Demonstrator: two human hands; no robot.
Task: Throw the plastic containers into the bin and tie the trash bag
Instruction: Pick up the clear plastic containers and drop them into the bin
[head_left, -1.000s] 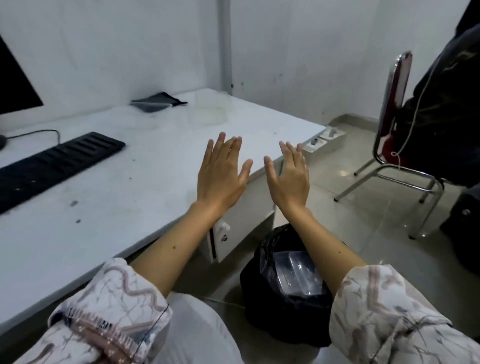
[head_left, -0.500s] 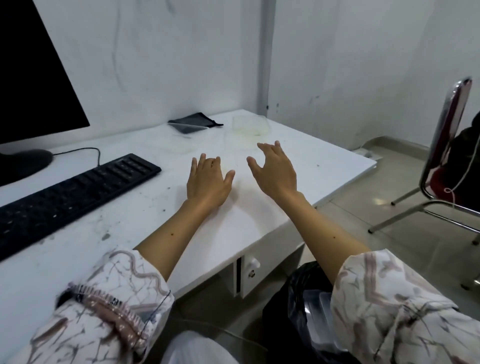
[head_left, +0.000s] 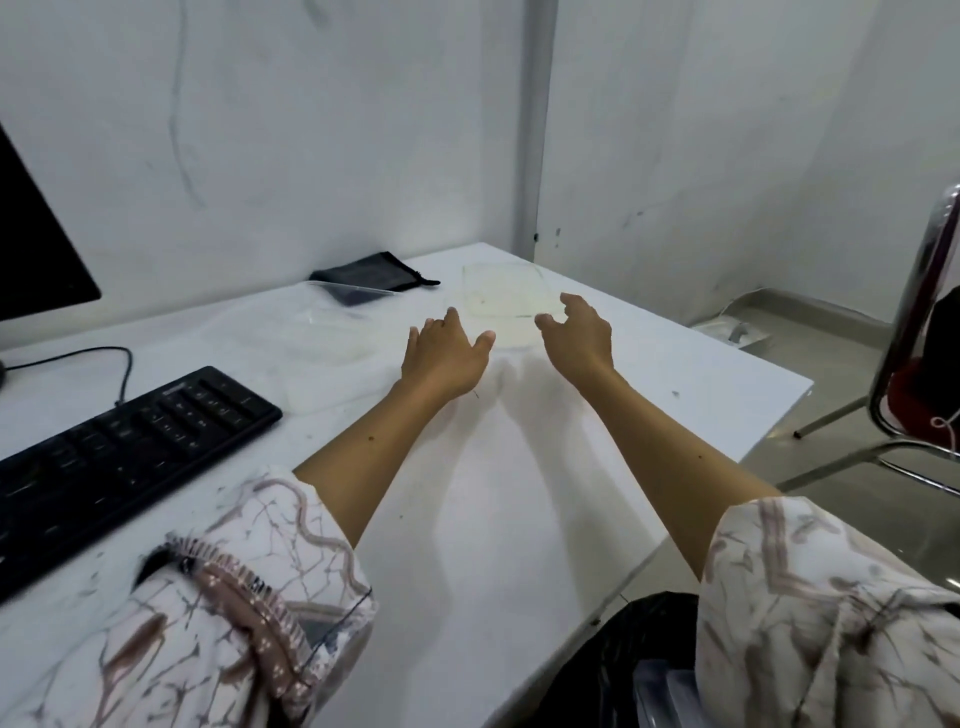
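Trash bag (head_left: 618, 654) cut off below, monitor (head_left: 31, 244) cropped left, chair (head_left: 919, 332) cropped right.

White desk (head_left: 519, 493), black keyboard (head_left: 119, 457) — sleeves (head_left: 249, 597) cream with brown marbled veins.
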